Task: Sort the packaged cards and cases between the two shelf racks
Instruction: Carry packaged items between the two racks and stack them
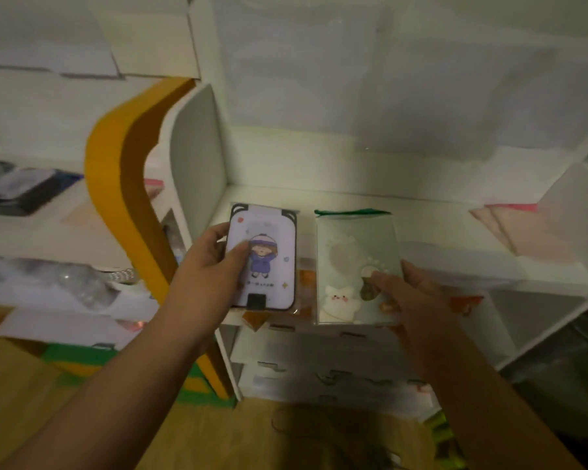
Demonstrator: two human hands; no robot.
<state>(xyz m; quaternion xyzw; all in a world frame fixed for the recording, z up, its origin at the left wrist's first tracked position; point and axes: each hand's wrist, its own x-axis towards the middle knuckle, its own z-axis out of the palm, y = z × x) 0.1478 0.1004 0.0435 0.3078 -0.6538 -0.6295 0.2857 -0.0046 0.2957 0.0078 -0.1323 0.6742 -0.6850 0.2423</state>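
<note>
At frame centre I see the purple cartoon card [262,257], long axis running up-frame, on the white shelf [438,232]; my left hand [214,262] clamps its left edge, thumb on top. The pale green case [357,266] lies parallel just right; my right hand [404,293] pinches its lower right corner.

Two racks stand side by side: the left rack [65,232] and the right rack [319,164], with a curved panel [123,184] between them at the front. On the right rack's shelf [438,266], near its front edge, two packs lie next to each other. The card pack [263,256] is at the left, close to the shelf's left wall; the case pack [355,266] is just to its right. The left hand [214,262] holds the card pack at its left side, thumb on top. The right hand [407,293] holds the case pack at its right front corner. A flat pack [519,232] lies near the shelf's right end, well apart. More shelves sit below.
</note>
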